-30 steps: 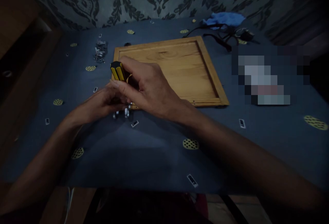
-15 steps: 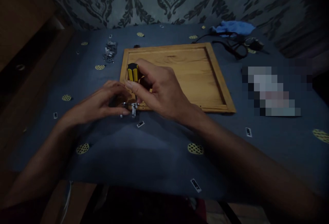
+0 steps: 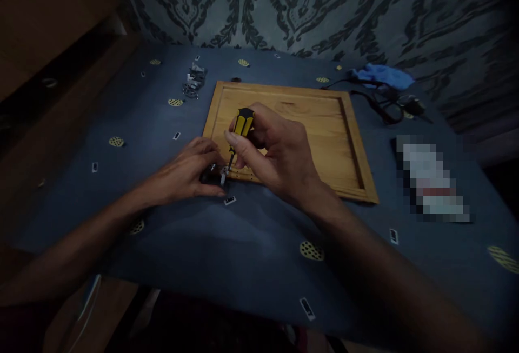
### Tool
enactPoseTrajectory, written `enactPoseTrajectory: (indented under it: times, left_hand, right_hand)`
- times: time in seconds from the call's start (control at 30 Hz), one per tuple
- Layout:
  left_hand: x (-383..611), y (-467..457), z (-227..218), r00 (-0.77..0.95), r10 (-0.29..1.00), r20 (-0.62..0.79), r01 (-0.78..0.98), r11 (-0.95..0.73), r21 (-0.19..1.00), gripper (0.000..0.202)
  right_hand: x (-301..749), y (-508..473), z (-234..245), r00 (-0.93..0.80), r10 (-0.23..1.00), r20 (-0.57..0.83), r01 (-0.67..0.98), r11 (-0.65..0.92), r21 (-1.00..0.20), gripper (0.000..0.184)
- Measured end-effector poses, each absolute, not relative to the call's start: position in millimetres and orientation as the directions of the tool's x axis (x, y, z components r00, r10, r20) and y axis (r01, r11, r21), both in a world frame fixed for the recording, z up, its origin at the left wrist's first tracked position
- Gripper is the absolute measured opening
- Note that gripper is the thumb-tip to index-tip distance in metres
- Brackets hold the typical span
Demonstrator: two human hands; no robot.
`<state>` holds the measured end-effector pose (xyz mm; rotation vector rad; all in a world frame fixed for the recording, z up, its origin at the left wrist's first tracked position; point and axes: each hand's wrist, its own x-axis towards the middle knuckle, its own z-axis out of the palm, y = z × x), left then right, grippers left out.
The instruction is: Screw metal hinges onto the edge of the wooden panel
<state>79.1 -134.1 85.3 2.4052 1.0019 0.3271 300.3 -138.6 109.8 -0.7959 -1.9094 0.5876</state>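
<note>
My right hand (image 3: 279,150) is closed around the yellow-and-black handle of a screwdriver (image 3: 243,123). The screwdriver leans to the right, and its thin shaft runs down to a small metal hinge (image 3: 223,173) at the near left corner of a framed wooden panel (image 3: 312,126). From the left, my left hand (image 3: 194,172) grips around the hinge and that corner, its thumb low in front and its fingers curled behind. Part of the hinge is hidden by those fingers. The panel lies flat on a dark blue patterned cloth (image 3: 251,255).
Several metal pieces (image 3: 193,80) lie in a pile beyond the panel's left side. At the back right are a blue crumpled cloth (image 3: 383,75) and dark eyeglasses (image 3: 385,112). A blurred-out flat item (image 3: 432,180) rests on the right. A patterned curtain (image 3: 259,7) borders the back.
The camera's view has shifted, so everything sits further right in the picture. The screwdriver has gone from nearly upright to leaning right, and more of its shaft shows. Both hands remain at the hinge.
</note>
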Motion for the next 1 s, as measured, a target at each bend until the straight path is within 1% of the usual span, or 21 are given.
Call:
enactPoseTrajectory:
  times: [0.3,0.47,0.6,0.73,1.0]
  left_hand:
    - [80,-133,85,0.702,0.712,0.035,0.573,-0.593,0.566,0.048]
    - [81,-133,86,0.700,0.714,0.028,0.580,-0.591,0.561,0.048]
    - [81,-132,86,0.700,0.714,0.032,0.579,-0.593,0.559,0.045]
    - [82,-131,85,0.694,0.719,0.033,0.586,-0.591,0.555,0.044]
    - [82,-132,88,0.689,0.724,-0.005,0.609,-0.576,0.546,0.044]
  right_hand:
    - [299,-140,110,-0.316,0.759,0.569,0.270,0.647,-0.713,0.028]
    - [298,-142,109,-0.321,0.762,0.563,0.249,0.641,-0.726,0.026]
    - [298,-145,116,-0.260,0.789,0.557,0.194,0.608,-0.770,0.028]
    - [299,-149,128,-0.210,0.791,0.574,0.172,0.608,-0.775,0.033]
    - [295,-153,126,-0.247,0.794,0.555,0.181,0.601,-0.779,0.034]
